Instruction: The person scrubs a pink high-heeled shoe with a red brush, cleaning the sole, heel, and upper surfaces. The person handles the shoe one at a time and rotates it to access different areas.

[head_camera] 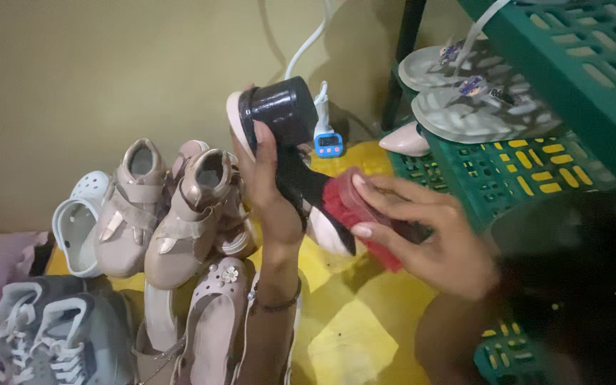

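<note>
The left hand (269, 189) is gripping a black block-heeled shoe (294, 139) upright above the yellow floor (351, 335), while the right hand (422, 228) is pinching a red cloth (347, 207) against its sole (pink shoes (172, 214) are lying just beside).

Two hands are at work: the left hand (269, 192) and the right hand (422, 232). Between them there is one block-heeled shoe (286, 135) and one red brush (354, 210). On the floor I count two pink high-top sneakers (162, 210), one white clog (76, 221), two grey lace-up sneakers (44, 331) and one pink flat with a flower (215, 321). On one green plastic rack (529, 167) lie two silver sandals (479, 107). One small blue timer (329, 142) stands by the wall.
</note>
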